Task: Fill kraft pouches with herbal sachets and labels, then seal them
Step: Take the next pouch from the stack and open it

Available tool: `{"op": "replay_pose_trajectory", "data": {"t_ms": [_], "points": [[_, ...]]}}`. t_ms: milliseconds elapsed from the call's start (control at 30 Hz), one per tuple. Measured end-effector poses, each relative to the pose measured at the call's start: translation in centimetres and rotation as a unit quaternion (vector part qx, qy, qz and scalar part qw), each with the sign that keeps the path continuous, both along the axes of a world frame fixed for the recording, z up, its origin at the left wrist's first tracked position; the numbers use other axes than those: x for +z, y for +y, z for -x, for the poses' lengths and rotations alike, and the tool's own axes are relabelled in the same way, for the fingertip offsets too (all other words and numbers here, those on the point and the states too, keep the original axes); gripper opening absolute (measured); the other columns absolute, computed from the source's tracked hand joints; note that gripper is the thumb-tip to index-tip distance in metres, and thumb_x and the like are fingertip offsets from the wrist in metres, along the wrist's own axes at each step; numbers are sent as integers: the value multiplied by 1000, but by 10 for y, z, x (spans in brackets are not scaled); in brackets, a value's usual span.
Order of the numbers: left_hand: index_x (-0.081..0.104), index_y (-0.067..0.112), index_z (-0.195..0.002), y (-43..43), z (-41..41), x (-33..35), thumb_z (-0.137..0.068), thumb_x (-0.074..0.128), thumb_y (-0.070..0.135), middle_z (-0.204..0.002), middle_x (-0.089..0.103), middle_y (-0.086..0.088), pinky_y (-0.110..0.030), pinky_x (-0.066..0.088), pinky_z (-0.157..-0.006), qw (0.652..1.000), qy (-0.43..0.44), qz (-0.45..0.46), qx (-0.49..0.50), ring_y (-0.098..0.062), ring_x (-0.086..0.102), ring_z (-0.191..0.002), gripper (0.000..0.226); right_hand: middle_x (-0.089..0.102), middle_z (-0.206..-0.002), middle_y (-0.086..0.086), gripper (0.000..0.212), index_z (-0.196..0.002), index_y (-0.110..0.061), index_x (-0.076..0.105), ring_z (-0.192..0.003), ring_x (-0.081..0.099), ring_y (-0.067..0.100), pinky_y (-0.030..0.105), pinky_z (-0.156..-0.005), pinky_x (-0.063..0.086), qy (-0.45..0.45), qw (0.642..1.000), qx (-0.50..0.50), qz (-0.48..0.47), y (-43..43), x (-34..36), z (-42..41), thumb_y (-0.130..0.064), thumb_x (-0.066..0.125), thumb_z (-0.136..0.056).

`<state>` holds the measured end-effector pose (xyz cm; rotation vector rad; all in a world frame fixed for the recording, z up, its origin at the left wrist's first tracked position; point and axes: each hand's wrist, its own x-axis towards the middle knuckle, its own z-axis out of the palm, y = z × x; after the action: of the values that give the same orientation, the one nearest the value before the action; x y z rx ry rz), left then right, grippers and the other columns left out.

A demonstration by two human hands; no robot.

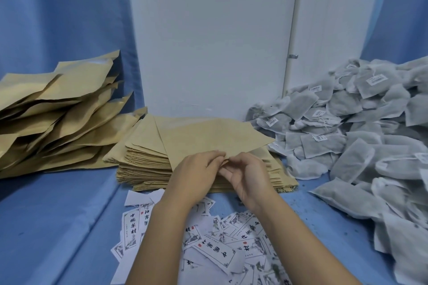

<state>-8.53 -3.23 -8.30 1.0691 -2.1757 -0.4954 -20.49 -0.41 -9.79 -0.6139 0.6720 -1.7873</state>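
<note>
The left hand (196, 176) and right hand (251, 180) pinch the near edge of a flat tan kraft paper pouch (208, 136) over a stack of like pouches (143, 164).

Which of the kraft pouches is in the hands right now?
The top pouch, lying skewed on the centre stack: left hand and right hand pinch its near edge. The rest lie flat in that stack or in the left pile.

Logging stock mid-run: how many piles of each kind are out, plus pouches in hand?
Pouch piles: 2, left pile and middle stack
Sachet heap: 1
Label heap: 1
Held pouch: 1
Total: 5
</note>
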Motion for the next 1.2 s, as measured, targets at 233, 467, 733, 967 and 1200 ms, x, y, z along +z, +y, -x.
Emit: {"op": "replay_pose_trajectory", "data": {"t_ms": [233, 467, 733, 967, 1200], "points": [[61, 19, -119, 7, 14, -1, -93, 44, 17, -119, 63, -1, -34, 43, -86, 990, -90, 96, 48, -21, 55, -109, 31, 50, -60, 11, 21, -80, 1, 48, -55, 60, 19, 25, -54, 55, 39, 998, -28, -34, 0, -1, -9, 18, 37, -84], [60, 24, -115, 9, 19, -2, -100, 38, 24, -103, 68, -2, -35, 46, -76, 978, -145, 133, 71, -24, 61, -94, 27, 52, -58, 10, 19, -77, 3, 52, -58, 55, 20, 28, -55, 58, -5, 994, -63, -87, -1, -3, -8, 14, 42, -87], [57, 23, -118, 12, 24, -4, -100, 36, 21, -100, 69, -5, -35, 42, -73, 981, -96, 142, 94, -28, 60, -93, 27, 44, -52, 6, 20, -77, 0, 50, -33, 39, 6, 19, -42, 47, 49, 981, -126, -136, 2, -2, -9, 17, 43, -82], [62, 28, -115, 13, 20, 1, -95, 45, 22, -106, 69, 0, -34, 43, -77, 981, -55, 149, 116, -25, 61, -97, 27, 63, -64, 8, 14, -84, 2, 61, -55, 63, 14, 22, -49, 53, 1, 989, -91, -116, 5, 0, -9, 9, 49, -87], [60, 15, -126, 5, -3, -4, -81, 52, -9, -118, 67, -5, -36, 43, -79, 965, 1, 195, 178, -31, 62, -100, 51, 63, -104, 22, 25, -123, -3, 51, -83, 65, 30, 30, -51, 59, -53, 978, -115, -164, 8, 4, 12, -6, 41, -100]]}}
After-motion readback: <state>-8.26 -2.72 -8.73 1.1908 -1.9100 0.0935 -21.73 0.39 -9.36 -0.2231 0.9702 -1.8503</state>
